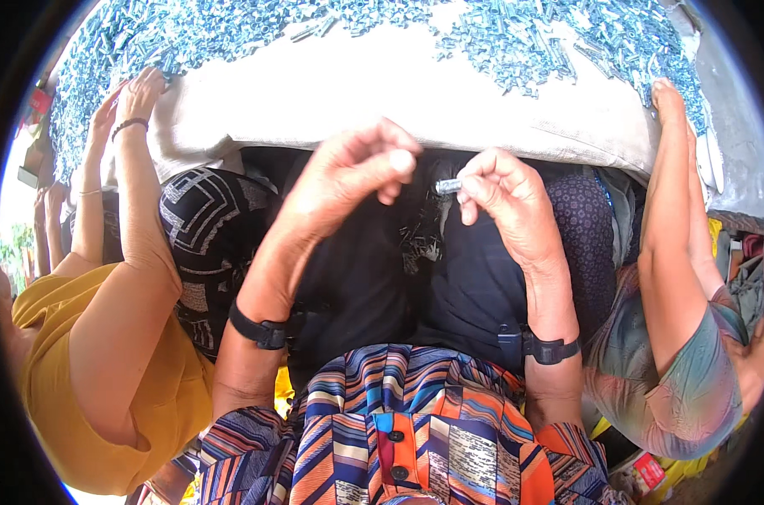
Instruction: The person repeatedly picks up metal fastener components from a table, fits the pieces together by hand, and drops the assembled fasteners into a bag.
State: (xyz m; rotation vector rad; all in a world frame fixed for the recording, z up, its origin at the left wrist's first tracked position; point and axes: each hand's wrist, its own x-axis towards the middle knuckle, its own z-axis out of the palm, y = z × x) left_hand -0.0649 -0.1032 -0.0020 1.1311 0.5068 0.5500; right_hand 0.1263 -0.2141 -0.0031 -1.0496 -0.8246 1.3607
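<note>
Open gap by the cloth (315,105) edge separates left hand (361,172), grip not determinable, from right hand (504,194), clamped on tube (447,186). Co-workers' arms (138,189) flank both sides

Bright light, glare on the white cloth (382,97), deep shadow beneath, fisheye-bent edges

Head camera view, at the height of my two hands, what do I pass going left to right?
Left co-worker's forearms, black-and-white patterned clothing, your left hand, small metal piece, your right hand, dark dotted clothing, right co-worker's arms.
</note>
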